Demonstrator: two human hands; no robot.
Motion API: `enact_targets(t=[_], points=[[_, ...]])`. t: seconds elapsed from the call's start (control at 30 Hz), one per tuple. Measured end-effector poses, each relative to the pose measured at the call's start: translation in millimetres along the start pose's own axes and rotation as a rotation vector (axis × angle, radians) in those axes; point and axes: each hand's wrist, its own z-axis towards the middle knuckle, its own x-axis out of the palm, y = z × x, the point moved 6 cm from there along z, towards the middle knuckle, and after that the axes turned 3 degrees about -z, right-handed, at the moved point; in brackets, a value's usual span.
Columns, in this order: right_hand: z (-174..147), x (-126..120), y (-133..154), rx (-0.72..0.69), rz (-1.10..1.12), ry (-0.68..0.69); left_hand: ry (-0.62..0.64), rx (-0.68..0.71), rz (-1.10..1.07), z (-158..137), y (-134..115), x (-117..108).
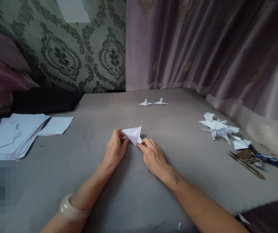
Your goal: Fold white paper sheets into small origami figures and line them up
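Observation:
Between my two hands is a folded piece of white paper (133, 134), pointed at its upper right and raised a little over the grey cloth. My left hand (116, 145) pinches its left corner between thumb and fingers. At the lower right corner, my right hand (152, 153) grips the paper with thumb and forefinger. Some fingertips and the underside of the paper are hidden. Farther back stand two small folded paper figures, a left one (145, 102) and a right one (161, 102), each with an upright tip and flat spread sides.
Stacked white paper sheets (27, 129) lie at the left, beside a smaller paper pile (56, 125). On the right are a heap of folded paper figures (219, 126), scissors (247, 165) and a blue-handled tool (271, 159). A purple curtain (168, 45) hangs behind the grey-covered surface (100, 110).

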Motion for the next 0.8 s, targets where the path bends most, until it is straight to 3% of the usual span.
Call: enact_targets(t=[0.13,0.47,0.7,0.8], points=[[0,0,0,-0.005,-0.014,0.024,0.091,0.028,0.02,0,-5,6],[0,-7,-1,-0.036,-0.038,0.093,0.277,0.418,0.173,-9,-29,20],[-1,-17,-9,-0.086,0.2,0.119,0.377,0.501,0.17,-13,-32,21],[2,-17,-24,0.024,0.36,0.09,0.399,0.514,0.167,-14,-33,21]])
